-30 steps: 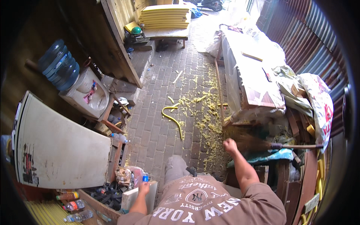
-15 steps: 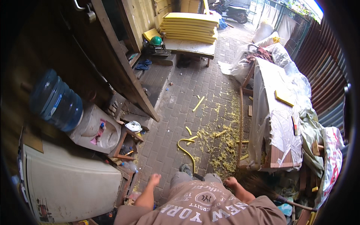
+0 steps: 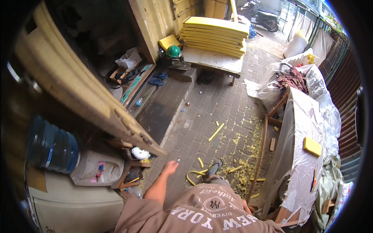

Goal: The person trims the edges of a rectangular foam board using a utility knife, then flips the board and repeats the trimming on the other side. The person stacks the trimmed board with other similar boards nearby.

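Observation:
My left hand point(image 3: 169, 167) hangs in front of me at the left, its fingers curled closed, and I see nothing in it. It is nearest to the lower end of a wooden door point(image 3: 134, 128) and a white round-lidded container point(image 3: 140, 153). Only a sliver of skin of my right arm point(image 3: 246, 205) shows beside my brown shirt; the right hand's fingers are hidden. Ahead of me on the paving lie yellow foam strips point(image 3: 216, 132) and yellow crumbs point(image 3: 243, 159). One shoe point(image 3: 214, 167) is stepping beside a curved strip.
Yellow foam sheets point(image 3: 213, 37) are stacked on a low table point(image 3: 217, 63), a green helmet point(image 3: 173, 51) beside them. A plastic-covered bench point(image 3: 297, 155) carrying a yellow block point(image 3: 312, 146) lines the right. A water jug point(image 3: 52, 145) stands left. A motorbike point(image 3: 264, 19) is parked far back.
My view has shifted leftward and forward, and more of the doorway shows. My left hand has swung forward near the door. My right hand has slipped out of sight behind the shirt.

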`<state>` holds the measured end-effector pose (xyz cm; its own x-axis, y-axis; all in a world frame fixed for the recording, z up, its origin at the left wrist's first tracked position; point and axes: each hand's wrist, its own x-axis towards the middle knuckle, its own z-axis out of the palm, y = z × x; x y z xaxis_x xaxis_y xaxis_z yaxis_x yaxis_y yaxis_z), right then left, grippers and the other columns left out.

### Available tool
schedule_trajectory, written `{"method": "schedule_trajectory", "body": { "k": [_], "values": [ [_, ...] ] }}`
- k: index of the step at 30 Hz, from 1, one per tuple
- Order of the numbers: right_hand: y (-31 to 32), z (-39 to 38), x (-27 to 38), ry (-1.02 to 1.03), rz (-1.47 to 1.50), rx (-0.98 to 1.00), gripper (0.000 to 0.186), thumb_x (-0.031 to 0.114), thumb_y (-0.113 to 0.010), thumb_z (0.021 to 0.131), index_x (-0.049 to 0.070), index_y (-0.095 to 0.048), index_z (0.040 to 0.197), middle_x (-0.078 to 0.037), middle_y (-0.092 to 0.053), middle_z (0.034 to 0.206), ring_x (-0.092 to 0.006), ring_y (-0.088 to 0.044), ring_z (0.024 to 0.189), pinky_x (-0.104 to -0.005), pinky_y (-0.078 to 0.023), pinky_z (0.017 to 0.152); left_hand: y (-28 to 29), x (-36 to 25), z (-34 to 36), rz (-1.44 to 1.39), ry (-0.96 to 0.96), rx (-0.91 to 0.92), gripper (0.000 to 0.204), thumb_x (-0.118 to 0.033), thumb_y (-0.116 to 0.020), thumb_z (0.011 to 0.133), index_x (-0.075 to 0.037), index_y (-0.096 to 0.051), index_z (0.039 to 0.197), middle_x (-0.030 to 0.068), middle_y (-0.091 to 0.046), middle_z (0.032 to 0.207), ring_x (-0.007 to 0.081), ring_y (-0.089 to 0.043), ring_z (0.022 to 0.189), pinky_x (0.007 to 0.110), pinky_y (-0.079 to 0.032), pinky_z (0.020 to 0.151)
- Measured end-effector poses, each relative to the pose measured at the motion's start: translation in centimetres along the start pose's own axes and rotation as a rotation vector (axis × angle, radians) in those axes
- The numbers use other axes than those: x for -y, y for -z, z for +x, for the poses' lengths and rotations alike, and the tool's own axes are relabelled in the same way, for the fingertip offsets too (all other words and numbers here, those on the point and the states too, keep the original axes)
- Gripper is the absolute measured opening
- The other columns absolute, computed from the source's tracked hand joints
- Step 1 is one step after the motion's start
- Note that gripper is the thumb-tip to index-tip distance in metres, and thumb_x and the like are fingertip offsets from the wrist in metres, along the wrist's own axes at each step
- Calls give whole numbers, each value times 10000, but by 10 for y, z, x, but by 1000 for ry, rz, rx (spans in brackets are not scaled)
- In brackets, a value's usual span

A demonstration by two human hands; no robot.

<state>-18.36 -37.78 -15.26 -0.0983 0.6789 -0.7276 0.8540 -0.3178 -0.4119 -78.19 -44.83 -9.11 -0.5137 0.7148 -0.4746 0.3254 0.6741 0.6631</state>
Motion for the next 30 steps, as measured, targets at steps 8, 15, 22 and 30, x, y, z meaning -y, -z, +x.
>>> {"method": "schedule_trajectory", "body": {
  "k": [8,15,22,30],
  "values": [
    [211,304,168,214,-177,-232,312,274,-589,855,19,-705,718,-135,-663,604,-269,-673,558,-416,-542,569,-90,-23,11,89,378,281,495,-457,-627,913,-39,-720,1163,214,-710,1163,346,-685,1080,438,-512,944],
    [281,405,476,408,243,-131,388,346,-686,900,24,-724,1113,-207,-731,1091,-330,-707,1018,-405,-544,891,-82,-67,115,80,283,277,468,-438,-609,911,-35,-729,1119,232,-705,1140,340,-689,1071,451,-510,911],
    [287,448,528,372,-57,-98,370,338,-661,888,1,-745,1012,-119,-741,821,-199,-700,681,-365,-558,643,5,-154,365,124,382,260,447,-417,-663,906,-10,-734,1078,173,-736,1087,299,-705,998,430,-529,886],
    [308,498,384,-404,307,-119,396,400,-661,823,52,-784,968,-184,-752,960,-296,-728,970,-399,-560,865,198,-691,602,-434,-830,-345,444,-301,-708,938,12,-612,1238,114,-661,1124,211,-616,1088,369,-483,954]
  ]
}}
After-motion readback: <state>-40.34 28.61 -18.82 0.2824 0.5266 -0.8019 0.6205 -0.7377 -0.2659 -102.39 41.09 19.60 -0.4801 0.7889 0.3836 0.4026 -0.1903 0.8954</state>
